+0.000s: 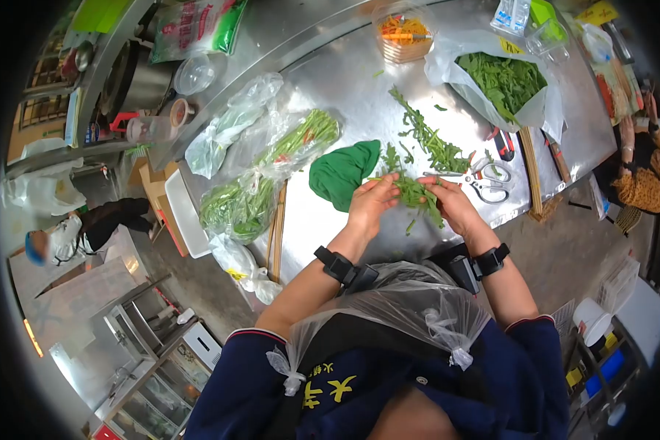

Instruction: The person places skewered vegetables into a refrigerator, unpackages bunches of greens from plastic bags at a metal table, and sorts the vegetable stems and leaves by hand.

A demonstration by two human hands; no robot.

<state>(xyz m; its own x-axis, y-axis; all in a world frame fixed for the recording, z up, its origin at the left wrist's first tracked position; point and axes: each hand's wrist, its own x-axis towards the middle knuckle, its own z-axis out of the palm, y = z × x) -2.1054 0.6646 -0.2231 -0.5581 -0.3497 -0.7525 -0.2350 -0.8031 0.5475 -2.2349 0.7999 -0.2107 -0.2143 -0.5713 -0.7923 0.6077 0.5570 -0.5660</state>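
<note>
Just above the table's front edge, my left hand [372, 204] pinches leafy green sprigs [413, 192] between thumb and fingers. My right hand [452, 207] is closed on the other side of the same greens, and some leaves hang below the fingers. A crumpled green cloth item [340, 176] lies beside my left hand. Beyond my hands a strip of loose leafy greens [429, 139] is spread on the steel table [367, 88]. White-handled scissors [490, 180] rest to the right of my right hand.
Bagged greens [235, 202] lie on the left, beside a white tray [187, 216]. At the back right stand an open bag of leaves [502, 81] and a tub of orange shreds [405, 33]. Red-black pliers-like tool [504, 145] and wooden sticks [529, 169] lie rightward. A person [81, 235] is far left.
</note>
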